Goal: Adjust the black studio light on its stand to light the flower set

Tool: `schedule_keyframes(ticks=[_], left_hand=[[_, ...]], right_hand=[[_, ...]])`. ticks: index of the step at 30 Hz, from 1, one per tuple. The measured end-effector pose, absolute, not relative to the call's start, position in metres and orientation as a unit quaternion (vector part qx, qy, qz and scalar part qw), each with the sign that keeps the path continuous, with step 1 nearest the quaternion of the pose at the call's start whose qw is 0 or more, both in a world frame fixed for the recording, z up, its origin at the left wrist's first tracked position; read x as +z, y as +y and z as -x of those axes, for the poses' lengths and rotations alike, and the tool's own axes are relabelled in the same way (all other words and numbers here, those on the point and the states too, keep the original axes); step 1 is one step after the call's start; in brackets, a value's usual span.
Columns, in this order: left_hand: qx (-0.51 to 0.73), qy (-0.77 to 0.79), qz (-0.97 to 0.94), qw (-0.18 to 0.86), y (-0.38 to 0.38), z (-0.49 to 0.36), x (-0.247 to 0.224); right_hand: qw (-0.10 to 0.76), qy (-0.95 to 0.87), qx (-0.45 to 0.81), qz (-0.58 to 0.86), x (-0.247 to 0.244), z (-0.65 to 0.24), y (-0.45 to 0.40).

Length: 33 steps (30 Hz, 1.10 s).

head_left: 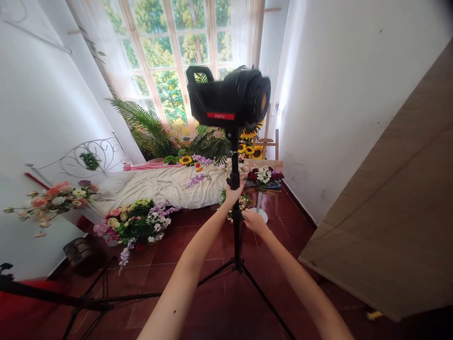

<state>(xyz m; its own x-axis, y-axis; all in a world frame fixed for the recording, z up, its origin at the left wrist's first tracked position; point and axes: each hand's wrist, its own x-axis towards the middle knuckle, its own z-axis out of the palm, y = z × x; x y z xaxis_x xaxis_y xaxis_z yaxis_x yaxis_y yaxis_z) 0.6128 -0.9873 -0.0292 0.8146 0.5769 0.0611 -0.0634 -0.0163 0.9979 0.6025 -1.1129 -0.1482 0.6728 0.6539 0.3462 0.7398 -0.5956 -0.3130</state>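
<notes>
A black studio light (226, 99) with a red label sits on top of a black tripod stand (236, 236), its round front facing right. My left hand (234, 192) is wrapped round the stand's upper pole, just below a collar. Lower down, my right hand (254, 221) grips the pole near a joint; its fingertips are partly hidden there. The stand's legs are spread on the red tiled floor.
Behind the stand is a bed (166, 186) with cream cloth and flowers. Flower bunches (136, 222) stand at the left, near another black stand (53, 295). A white-based vase stand (261, 212) is close behind my right hand. A large brown panel (389, 208) leans at right.
</notes>
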Motion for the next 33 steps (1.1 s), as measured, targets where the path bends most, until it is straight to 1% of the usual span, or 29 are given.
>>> schedule_keyframes(ticks=[2, 6, 10, 14, 19, 25, 27, 30, 33], left_hand=[[0.223, 0.207, -0.683, 0.664, -0.989, -0.607, -0.058], [0.211, 0.225, -0.698, 0.646, -0.988, -0.606, -0.1], [0.218, 0.17, -0.71, 0.647, -0.981, -0.615, -0.112], [0.184, 0.126, -0.723, 0.654, -0.971, -0.617, -0.12], [0.179, 0.18, -0.699, 0.668, -0.975, -0.613, -0.131], [0.202, 0.218, -0.694, 0.655, -0.981, -0.608, -0.118], [0.198, 0.217, -0.695, 0.656, -0.981, -0.605, -0.115], [0.191, 0.213, -0.698, 0.657, -0.98, -0.603, -0.115], [0.193, 0.229, -0.691, 0.658, -0.98, -0.604, -0.117]], right_hand=[[0.24, -0.386, -0.104, 0.885, -0.149, -0.6, -1.117], [0.339, -0.374, -0.077, 0.86, -0.156, -0.599, -1.123], [0.409, -0.345, -0.052, 0.843, -0.157, -0.597, -1.123], [0.453, -0.334, -0.067, 0.824, -0.156, -0.59, -1.118], [0.455, -0.313, -0.113, 0.826, -0.155, -0.586, -1.112], [0.497, -0.271, -0.091, 0.82, -0.15, -0.59, -1.113], [0.479, -0.285, -0.091, 0.826, -0.147, -0.594, -1.115], [0.419, -0.32, -0.095, 0.844, -0.144, -0.603, -1.119], [0.406, -0.329, -0.08, 0.849, -0.143, -0.611, -1.121]])
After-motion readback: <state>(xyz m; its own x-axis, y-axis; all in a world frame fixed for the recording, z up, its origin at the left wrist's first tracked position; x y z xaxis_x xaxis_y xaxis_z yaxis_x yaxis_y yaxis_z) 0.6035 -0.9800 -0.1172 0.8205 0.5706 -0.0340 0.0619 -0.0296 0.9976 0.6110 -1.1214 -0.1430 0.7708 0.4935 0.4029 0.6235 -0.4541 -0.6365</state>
